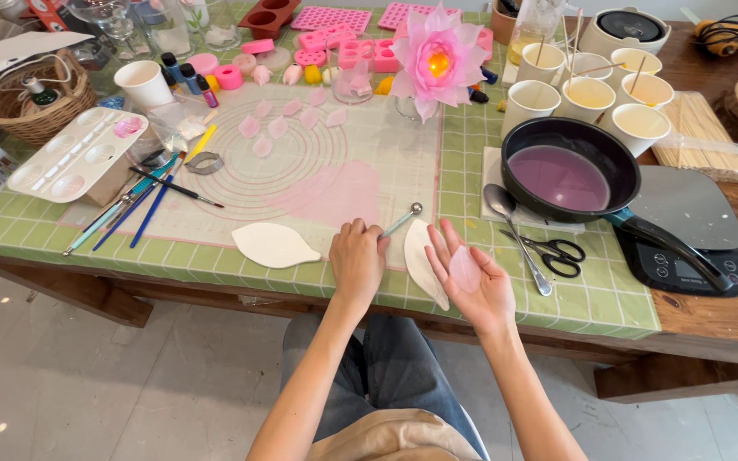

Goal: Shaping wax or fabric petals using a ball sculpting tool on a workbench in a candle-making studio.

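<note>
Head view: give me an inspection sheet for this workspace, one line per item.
Surface: green tiled table with a translucent ringed mat.
Job's things: pale pink petal lying on the open right hand; ball-tipped tool gripped by the left hand.
Clutter: two white leaf-shaped pieces, loose petals, brushes, palette, pink moulds, pink flower, paper cups, pan of purple liquid, spoon, scissors, scale.
Grippers: left hand closed on the tool; right hand open, palm up.
Cables: black cord coiled at the far right corner.
Surroundings: pale tiled floor; basket far left.
</note>
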